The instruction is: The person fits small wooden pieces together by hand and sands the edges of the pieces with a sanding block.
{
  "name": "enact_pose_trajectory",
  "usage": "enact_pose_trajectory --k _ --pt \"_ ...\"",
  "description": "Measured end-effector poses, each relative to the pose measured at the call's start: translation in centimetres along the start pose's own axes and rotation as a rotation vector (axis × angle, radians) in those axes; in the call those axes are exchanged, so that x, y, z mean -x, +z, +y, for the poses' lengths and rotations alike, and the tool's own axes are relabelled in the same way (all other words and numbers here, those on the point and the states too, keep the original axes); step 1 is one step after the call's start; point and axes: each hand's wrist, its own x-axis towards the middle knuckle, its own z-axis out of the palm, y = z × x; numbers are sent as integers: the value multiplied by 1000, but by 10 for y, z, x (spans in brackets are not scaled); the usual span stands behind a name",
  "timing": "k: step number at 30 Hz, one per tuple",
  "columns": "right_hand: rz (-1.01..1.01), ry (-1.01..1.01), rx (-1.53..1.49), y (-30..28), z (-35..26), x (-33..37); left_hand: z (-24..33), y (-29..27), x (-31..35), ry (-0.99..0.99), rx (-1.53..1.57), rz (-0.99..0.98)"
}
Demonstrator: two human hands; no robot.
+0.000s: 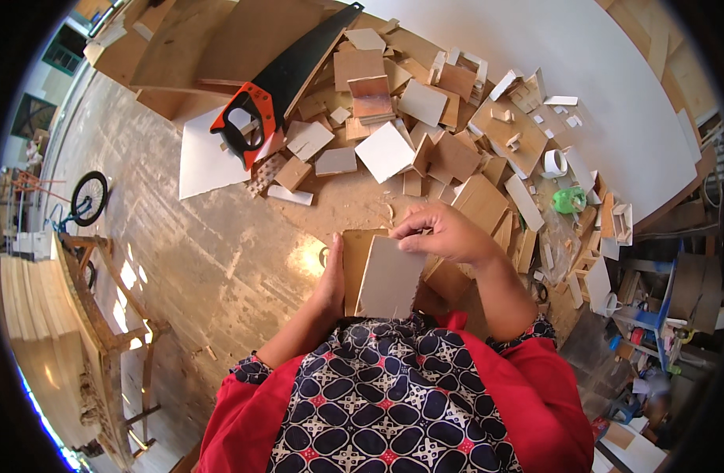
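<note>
Resting upright against the person's lap, 2 flat pieces sit together at the lower middle of the view: a pale grey-white square panel (391,277) in front and a brown plywood piece (357,264) just behind it, touching it. The right hand (445,234) pinches the top edge of the pale panel with its fingertips (409,230) bent down over the rim, so it is grasping that panel. The left hand (330,276) lies flat along the left edge of the brown piece, palm against it, steadying it; whether its fingers curl round the back I cannot tell. Both forearms come out of red sleeves (535,370) over a dark patterned garment (378,394).

Beyond the hands, the sawdust-strewn wooden bench (220,252) carries a wide scatter of offcuts (425,134), brown and white squares and strips piled loosely toward the top and right. A handsaw (287,75) with a black blade and an orange and black handle lies across a large white sheet (204,158) and some boards at the upper left. To the right, a roll of white tape (553,163) sits near a small green object (568,200), both among the scraps. A big white board (582,71) covers the upper right corner. At the far left, well apart, a bicycle wheel (89,197) shows on the floor beside a rough wooden frame (102,315).
</note>
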Motion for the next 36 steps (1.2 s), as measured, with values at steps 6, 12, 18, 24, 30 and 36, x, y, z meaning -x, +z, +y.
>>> enact_pose_trajectory --k 6,12,18,24,30,36 --pt "103 -14 28 27 5 0 -5 -2 8 -7 -38 -99" --pt "47 -44 70 37 5 -3 -11 -7 10 4 -122 -120" --pt "-109 77 -145 31 5 -8 -18 -19 3 19 -97 -137" --pt "-186 204 -328 25 14 -21 -18 -14 4 23 -79 -64" --pt "-201 226 -354 24 22 -38 -20 -28 -5 50 20 -93" --pt "-204 249 -372 22 24 -51 -18 -36 -8 98 65 -109"
